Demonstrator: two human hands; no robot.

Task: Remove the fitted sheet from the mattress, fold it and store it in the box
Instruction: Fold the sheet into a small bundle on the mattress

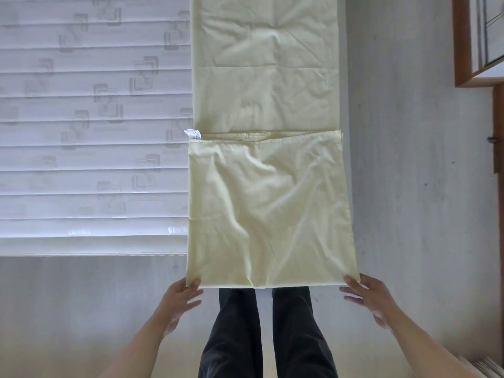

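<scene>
Pale yellow fitted sheet [270,208] is laid as a long strip on the floor [409,186] beside the mattress [90,132], near end already doubled over. The fold's corners are pinched by left hand [177,298] and right hand [368,298]. Folding is mid-sequence; another forward fold is judged next. No box is visible.

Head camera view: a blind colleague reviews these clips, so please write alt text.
Two bare hands, left hand and right hand, hold the near corners of a pale yellow fitted sheet folded into a long strip. It lies on the grey floor beside a white mattress, near end doubled over.
</scene>
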